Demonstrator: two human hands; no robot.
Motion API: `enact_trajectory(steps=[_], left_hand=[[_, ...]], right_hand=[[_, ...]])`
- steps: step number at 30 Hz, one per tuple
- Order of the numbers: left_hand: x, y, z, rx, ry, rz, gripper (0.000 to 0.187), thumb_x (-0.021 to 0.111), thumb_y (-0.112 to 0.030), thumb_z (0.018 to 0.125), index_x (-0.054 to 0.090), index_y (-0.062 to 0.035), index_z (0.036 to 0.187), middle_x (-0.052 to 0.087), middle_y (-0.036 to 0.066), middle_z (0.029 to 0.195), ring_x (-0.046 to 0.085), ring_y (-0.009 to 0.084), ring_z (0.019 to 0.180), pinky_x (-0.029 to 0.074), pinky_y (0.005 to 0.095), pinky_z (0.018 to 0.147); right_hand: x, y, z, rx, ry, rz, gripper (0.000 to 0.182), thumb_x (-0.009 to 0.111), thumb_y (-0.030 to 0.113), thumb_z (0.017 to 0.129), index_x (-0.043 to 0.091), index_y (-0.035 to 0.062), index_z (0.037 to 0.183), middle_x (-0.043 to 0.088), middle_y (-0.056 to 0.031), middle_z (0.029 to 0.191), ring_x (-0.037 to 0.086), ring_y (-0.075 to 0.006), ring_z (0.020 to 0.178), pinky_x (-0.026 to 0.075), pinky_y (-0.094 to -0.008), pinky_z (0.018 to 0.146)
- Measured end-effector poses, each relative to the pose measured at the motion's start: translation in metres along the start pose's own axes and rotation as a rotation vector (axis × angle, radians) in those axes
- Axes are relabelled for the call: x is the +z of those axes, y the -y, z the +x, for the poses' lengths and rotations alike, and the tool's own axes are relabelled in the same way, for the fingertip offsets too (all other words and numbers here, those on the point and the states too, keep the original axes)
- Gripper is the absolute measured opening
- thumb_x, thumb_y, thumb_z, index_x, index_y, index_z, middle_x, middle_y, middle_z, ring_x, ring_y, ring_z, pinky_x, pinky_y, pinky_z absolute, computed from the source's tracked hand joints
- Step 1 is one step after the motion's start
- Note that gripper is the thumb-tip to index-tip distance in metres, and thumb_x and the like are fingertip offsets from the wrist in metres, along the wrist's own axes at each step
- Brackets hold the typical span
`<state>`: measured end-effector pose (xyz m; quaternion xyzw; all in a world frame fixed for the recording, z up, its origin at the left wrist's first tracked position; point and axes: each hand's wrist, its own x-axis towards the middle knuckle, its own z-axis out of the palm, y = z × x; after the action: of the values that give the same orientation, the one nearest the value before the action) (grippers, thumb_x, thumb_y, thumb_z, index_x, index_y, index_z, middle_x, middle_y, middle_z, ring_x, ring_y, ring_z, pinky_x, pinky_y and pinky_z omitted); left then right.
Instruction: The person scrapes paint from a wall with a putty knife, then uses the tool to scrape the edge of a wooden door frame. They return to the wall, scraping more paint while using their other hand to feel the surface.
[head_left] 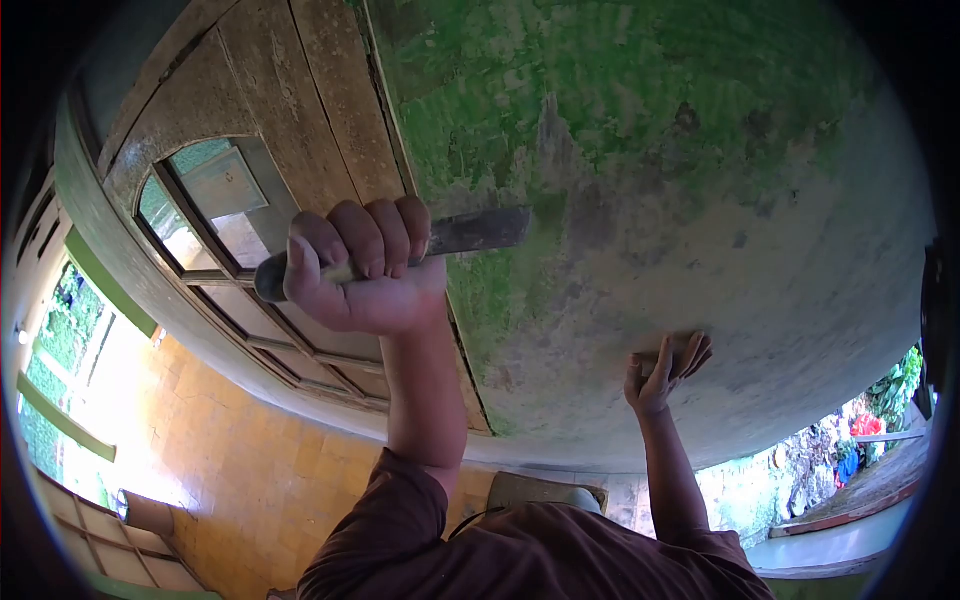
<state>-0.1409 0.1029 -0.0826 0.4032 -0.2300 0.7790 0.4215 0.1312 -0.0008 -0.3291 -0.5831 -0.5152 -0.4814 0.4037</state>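
My left hand (365, 265) is raised and closed around a scraper (485, 230), its fingers curled over the grip and its palm side facing me. The rounded handle end pokes out to the left of the fist. A flat, square-ended metal blade points right, overlapping the wall (600, 240) in this view. Green paint covers the wall's upper part, while lower down it is worn to patchy grey. Lower right, my right hand (668, 372) has its fingers stretched out and apart at the bare grey surface, holding nothing.
Left of the wall stands a wooden door (300, 110) with glass panes and a frame. Yellow tiles make up the floor (250, 440). A bright opening (75, 340) lies far left. At the lower right is a ledge (850, 510), with plants (905, 380) outside.
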Motion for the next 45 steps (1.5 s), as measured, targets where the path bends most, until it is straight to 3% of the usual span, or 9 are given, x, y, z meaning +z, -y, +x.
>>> enact_trajectory(steps=[2, 10, 14, 17, 22, 30, 33, 35, 45], left_hand=[[0.001, -0.001, 0.001, -0.057, 0.050, -0.065, 0.034, 0.041, -0.039, 0.089, 0.040, -0.0180, 0.062, 0.030, -0.005, 0.044, 0.024, 0.0082, 0.036, 0.025, 0.0254, 0.042], [-0.012, -0.016, 0.007, 0.119, 0.430, -0.061, 0.025, 0.036, -0.032, 0.091, 0.040, -0.0137, 0.074, 0.037, -0.001, 0.053, 0.026, 0.0100, 0.040, 0.027, 0.0289, 0.044], [-0.001, -0.002, -0.001, 0.073, 0.151, 0.014, 0.033, 0.041, -0.039, 0.087, 0.043, -0.0179, 0.062, 0.035, -0.004, 0.044, 0.022, 0.0080, 0.035, 0.024, 0.0271, 0.041], [-0.014, -0.016, 0.010, 0.114, 0.381, -0.069, 0.028, 0.037, -0.036, 0.091, 0.043, -0.0149, 0.074, 0.040, -0.001, 0.053, 0.029, 0.0102, 0.040, 0.028, 0.0286, 0.044], [-0.013, -0.012, 0.013, 0.099, 0.429, 0.019, 0.028, 0.036, -0.035, 0.091, 0.042, -0.0138, 0.074, 0.042, 0.000, 0.055, 0.031, 0.0108, 0.042, 0.029, 0.0297, 0.045], [-0.010, -0.016, 0.005, 0.123, 0.428, -0.031, 0.025, 0.037, -0.030, 0.090, 0.040, -0.0124, 0.073, 0.039, 0.000, 0.055, 0.028, 0.0117, 0.042, 0.028, 0.0311, 0.045], [-0.007, -0.027, 0.006, 0.132, 0.427, -0.045, 0.024, 0.037, -0.029, 0.089, 0.040, -0.0122, 0.073, 0.038, 0.000, 0.054, 0.028, 0.0119, 0.042, 0.028, 0.0312, 0.045], [-0.004, -0.024, 0.005, 0.152, 0.407, -0.077, 0.023, 0.037, -0.029, 0.089, 0.039, -0.0121, 0.073, 0.038, 0.001, 0.054, 0.028, 0.0122, 0.042, 0.028, 0.0312, 0.045], [-0.003, -0.011, 0.002, 0.091, 0.265, 0.070, 0.029, 0.040, -0.036, 0.087, 0.043, -0.0155, 0.068, 0.036, -0.003, 0.047, 0.028, 0.0098, 0.038, 0.026, 0.0289, 0.044]], right_hand=[[0.000, 0.000, 0.000, 0.012, 0.015, -0.012, 0.060, 0.044, 0.042, 0.092, 0.035, 0.0011, 0.135, 0.018, -0.0295, 0.143, 0.012, -0.0472, 0.134, 0.010, -0.0622, 0.104], [0.001, -0.001, -0.004, 0.032, -0.002, 0.014, 0.058, 0.047, 0.042, 0.090, 0.036, 0.0067, 0.134, 0.021, -0.0291, 0.142, 0.014, -0.0486, 0.134, 0.011, -0.0653, 0.103], [0.002, -0.001, -0.002, 0.030, -0.005, 0.016, 0.058, 0.047, 0.042, 0.090, 0.035, 0.0062, 0.134, 0.020, -0.0295, 0.142, 0.013, -0.0485, 0.134, 0.011, -0.0652, 0.103], [0.002, -0.001, -0.004, 0.031, 0.002, 0.002, 0.058, 0.047, 0.042, 0.090, 0.035, 0.0059, 0.135, 0.020, -0.0296, 0.142, 0.013, -0.0485, 0.134, 0.011, -0.0652, 0.103], [0.001, 0.000, -0.004, 0.029, -0.001, 0.007, 0.058, 0.047, 0.041, 0.090, 0.035, 0.0058, 0.135, 0.019, -0.0294, 0.143, 0.013, -0.0484, 0.134, 0.011, -0.0652, 0.103], [0.001, 0.001, -0.002, 0.030, -0.001, 0.011, 0.056, 0.047, 0.041, 0.091, 0.035, 0.0070, 0.134, 0.019, -0.0295, 0.143, 0.014, -0.0485, 0.134, 0.012, -0.0653, 0.103], [0.001, 0.000, 0.001, 0.002, -0.005, -0.003, 0.060, 0.046, 0.039, 0.091, 0.034, 0.0012, 0.135, 0.018, -0.0298, 0.143, 0.012, -0.0473, 0.134, 0.011, -0.0627, 0.104], [0.001, 0.001, -0.002, 0.035, 0.000, 0.002, 0.057, 0.046, 0.041, 0.091, 0.035, 0.0065, 0.134, 0.020, -0.0301, 0.142, 0.013, -0.0488, 0.134, 0.012, -0.0656, 0.103], [0.002, 0.001, -0.005, 0.048, 0.000, 0.002, 0.058, 0.046, 0.042, 0.090, 0.035, 0.0067, 0.134, 0.021, -0.0300, 0.142, 0.014, -0.0490, 0.133, 0.012, -0.0660, 0.102]])
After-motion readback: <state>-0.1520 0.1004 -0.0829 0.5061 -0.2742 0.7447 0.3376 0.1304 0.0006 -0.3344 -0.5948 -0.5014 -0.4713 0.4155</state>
